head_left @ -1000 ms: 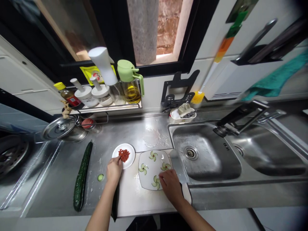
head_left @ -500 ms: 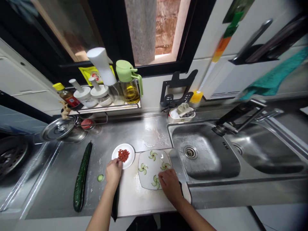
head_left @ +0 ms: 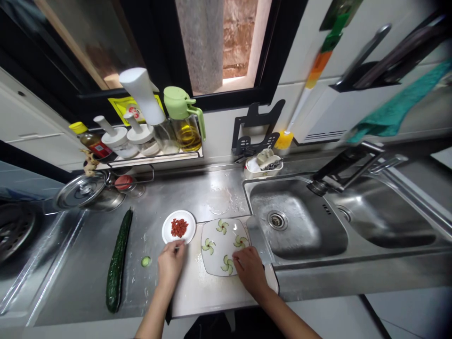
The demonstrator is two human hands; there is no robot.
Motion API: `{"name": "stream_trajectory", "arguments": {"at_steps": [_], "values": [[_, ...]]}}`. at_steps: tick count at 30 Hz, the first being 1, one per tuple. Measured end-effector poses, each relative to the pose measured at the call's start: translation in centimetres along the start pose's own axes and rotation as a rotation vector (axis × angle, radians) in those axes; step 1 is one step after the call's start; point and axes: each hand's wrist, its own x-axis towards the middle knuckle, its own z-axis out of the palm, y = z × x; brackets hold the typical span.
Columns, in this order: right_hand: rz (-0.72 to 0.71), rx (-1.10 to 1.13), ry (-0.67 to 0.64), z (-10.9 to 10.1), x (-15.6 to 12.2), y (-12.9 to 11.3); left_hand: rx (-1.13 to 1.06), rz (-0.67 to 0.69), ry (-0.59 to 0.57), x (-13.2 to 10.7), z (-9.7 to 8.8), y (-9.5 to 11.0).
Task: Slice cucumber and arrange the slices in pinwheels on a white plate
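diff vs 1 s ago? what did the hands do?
The left hand drew back from the red bits toward the near rim of the small round plate; whether its fingers pinch any is unclear. The right hand stayed at the square plate; the cucumber did not move.

Daylight enters through the window (head_left: 226,42) at 12 o'clock; brightness is even. The steel counter (head_left: 212,188) shows glare at centre. The left hand (head_left: 171,263) and right hand (head_left: 249,273) at 6 o'clock are sharp. The towel (head_left: 395,113) at 2 o'clock is blurred; straight lines bend toward the edges.
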Motion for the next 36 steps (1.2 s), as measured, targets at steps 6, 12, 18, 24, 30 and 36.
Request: {"name": "stream_trajectory", "arguments": {"at_steps": [6, 12, 18, 24, 30, 36], "values": [[-0.005, -0.001, -0.047, 0.2, -0.9, 0.1, -0.174, 0.182, -0.276, -4.9, 2.8, 5.0], [-0.022, 0.006, -0.078, 0.8, -1.9, 0.3, -0.189, 0.221, -0.394, -6.7, 5.0, 7.5], [-0.031, 0.005, -0.088, 0.9, -2.4, 0.3, -0.151, 0.267, -0.422, -6.6, 5.7, 7.9], [-0.053, -0.012, -0.107, 0.8, -2.3, 0.1, -0.145, 0.269, -0.419, -6.6, 6.1, 7.8], [-0.053, -0.05, -0.123, 1.1, -2.3, 0.0, -0.132, 0.282, -0.425, -6.4, 6.1, 7.8], [-0.038, -0.049, -0.122, 1.1, -2.3, 0.0, -0.116, 0.291, -0.413, -6.5, 6.3, 7.6]]}}
